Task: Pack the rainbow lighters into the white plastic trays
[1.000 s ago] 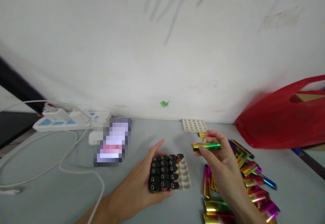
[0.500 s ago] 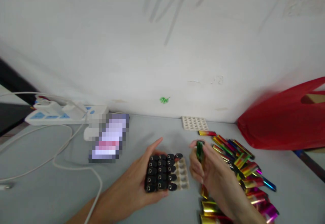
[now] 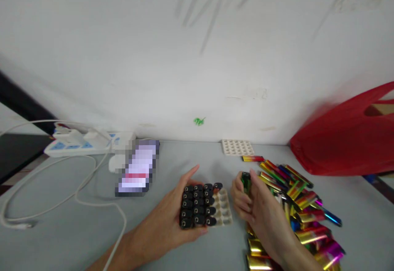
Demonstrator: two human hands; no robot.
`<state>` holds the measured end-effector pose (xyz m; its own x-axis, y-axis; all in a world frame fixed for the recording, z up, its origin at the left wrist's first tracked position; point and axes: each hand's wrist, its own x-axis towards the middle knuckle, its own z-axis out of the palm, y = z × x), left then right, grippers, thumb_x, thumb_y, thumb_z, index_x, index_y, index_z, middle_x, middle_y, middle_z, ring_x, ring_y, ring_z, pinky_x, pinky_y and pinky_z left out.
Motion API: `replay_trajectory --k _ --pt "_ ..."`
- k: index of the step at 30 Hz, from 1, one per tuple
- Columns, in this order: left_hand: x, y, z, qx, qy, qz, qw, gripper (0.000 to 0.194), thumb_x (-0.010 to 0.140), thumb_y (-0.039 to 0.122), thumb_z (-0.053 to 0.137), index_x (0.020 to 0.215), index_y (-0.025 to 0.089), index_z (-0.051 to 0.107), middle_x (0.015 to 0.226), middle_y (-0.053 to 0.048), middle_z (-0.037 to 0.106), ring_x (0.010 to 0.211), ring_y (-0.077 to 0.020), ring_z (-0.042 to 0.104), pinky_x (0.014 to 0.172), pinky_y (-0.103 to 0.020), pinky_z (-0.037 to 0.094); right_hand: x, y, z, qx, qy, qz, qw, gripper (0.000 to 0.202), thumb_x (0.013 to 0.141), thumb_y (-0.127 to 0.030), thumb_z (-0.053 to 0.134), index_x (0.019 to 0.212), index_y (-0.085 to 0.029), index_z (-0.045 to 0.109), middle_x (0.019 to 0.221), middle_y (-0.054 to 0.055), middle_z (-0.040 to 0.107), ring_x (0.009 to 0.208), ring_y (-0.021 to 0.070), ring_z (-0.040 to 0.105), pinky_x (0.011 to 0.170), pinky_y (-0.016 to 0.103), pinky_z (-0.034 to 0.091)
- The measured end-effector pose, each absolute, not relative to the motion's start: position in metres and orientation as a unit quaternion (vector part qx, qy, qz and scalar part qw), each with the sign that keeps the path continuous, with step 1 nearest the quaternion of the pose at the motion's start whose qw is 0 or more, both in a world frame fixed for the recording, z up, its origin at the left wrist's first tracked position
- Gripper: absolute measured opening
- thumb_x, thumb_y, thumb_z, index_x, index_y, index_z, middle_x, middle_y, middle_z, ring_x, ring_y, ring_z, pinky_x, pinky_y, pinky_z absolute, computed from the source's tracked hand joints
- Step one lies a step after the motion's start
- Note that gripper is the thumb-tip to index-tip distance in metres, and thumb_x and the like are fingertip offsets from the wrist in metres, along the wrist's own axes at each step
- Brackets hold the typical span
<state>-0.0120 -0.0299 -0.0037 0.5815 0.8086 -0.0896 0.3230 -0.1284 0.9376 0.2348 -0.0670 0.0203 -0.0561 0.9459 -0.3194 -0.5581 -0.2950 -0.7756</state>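
Note:
My left hand (image 3: 168, 209) grips a pale tray (image 3: 227, 210) by its left side, thumb raised along the far edge. Black-ended lighters (image 3: 198, 202) stand packed in the tray's left columns, each end showing a small metal ring. The pockets on the tray's right side show bare, apart from one lighter at the far row. Just right of the tray, my right hand (image 3: 258, 209) is closed round a green lighter (image 3: 246, 182) with its dark end up. Beside and under that wrist lies a loose heap of shiny gold, red, purple and blue lighters (image 3: 312, 217).
A second pale tray (image 3: 237, 147) lies against the wall. At the right stands a red bag (image 3: 335, 140). A phone (image 3: 138, 166), a power strip (image 3: 89, 142) and a white cable (image 3: 123, 217) occupy the left side of the table.
The whole view has shifted slightly. My right hand has turned a little, its fingers wrapped further round the green lighter. My left hand keeps its hold on the tray.

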Motion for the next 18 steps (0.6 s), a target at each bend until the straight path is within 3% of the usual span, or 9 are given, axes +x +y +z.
replay_trajectory --k 3,5,9,13,18 --pt "-0.0122 -0.0301 -0.0034 0.722 0.395 0.228 0.52 0.119 0.083 0.022 0.092 0.174 0.039 0.017 0.152 -0.01 0.06 0.132 -0.0332 0.069 0.122 -0.053 0.05 0.235 -0.0644 0.0203 -0.398 -0.251 0.675 0.568 0.048 0.091 -0.07 0.08 0.087 -0.023 0.066 0.077 -0.001 0.05 0.068 0.017 0.04 0.06 0.026 0.041" --pt "-0.0116 -0.0302 -0.0023 0.721 0.394 0.229 0.522 0.119 0.083 0.022 0.092 0.174 0.038 0.017 0.152 -0.01 0.06 0.132 -0.0329 0.069 0.122 -0.053 0.05 0.2362 -0.0635 0.0198 -0.382 -0.251 0.68 0.573 0.045 0.093 -0.067 0.079 0.089 -0.024 0.067 0.08 0.0 0.051 0.071 0.0183 0.043 0.062 0.027 0.043" --pt "-0.01 -0.0295 0.0001 0.712 0.39 0.233 0.535 0.119 0.083 0.023 0.092 0.174 0.035 0.017 0.152 -0.011 0.06 0.129 -0.0324 0.07 0.12 -0.052 0.051 0.239 -0.0657 0.0202 -0.374 -0.225 0.706 0.558 0.043 0.096 -0.066 0.077 0.091 -0.025 0.064 0.076 -0.003 0.043 0.064 0.0155 0.031 0.054 0.024 0.029" --pt "-0.0105 -0.0291 0.0009 0.716 0.382 0.234 0.536 0.12 0.082 0.021 0.092 0.174 0.035 0.017 0.152 -0.012 0.061 0.132 -0.0329 0.069 0.123 -0.053 0.048 0.2399 -0.0689 0.02 -0.386 -0.219 0.729 0.521 0.053 0.095 -0.067 0.075 0.077 -0.022 0.055 0.07 -0.007 0.029 0.061 0.0133 0.015 0.05 0.023 0.017" --pt "-0.0118 -0.0297 0.0002 0.715 0.381 0.234 0.537 0.12 0.084 0.022 0.092 0.175 0.036 0.016 0.153 -0.011 0.061 0.132 -0.0328 0.069 0.123 -0.052 0.048 0.2404 -0.0681 0.0153 -0.378 -0.201 0.745 0.512 0.058 0.09 -0.063 0.076 0.065 -0.025 0.04 0.063 -0.011 0.019 0.055 0.0103 0.007 0.045 0.024 0.009"
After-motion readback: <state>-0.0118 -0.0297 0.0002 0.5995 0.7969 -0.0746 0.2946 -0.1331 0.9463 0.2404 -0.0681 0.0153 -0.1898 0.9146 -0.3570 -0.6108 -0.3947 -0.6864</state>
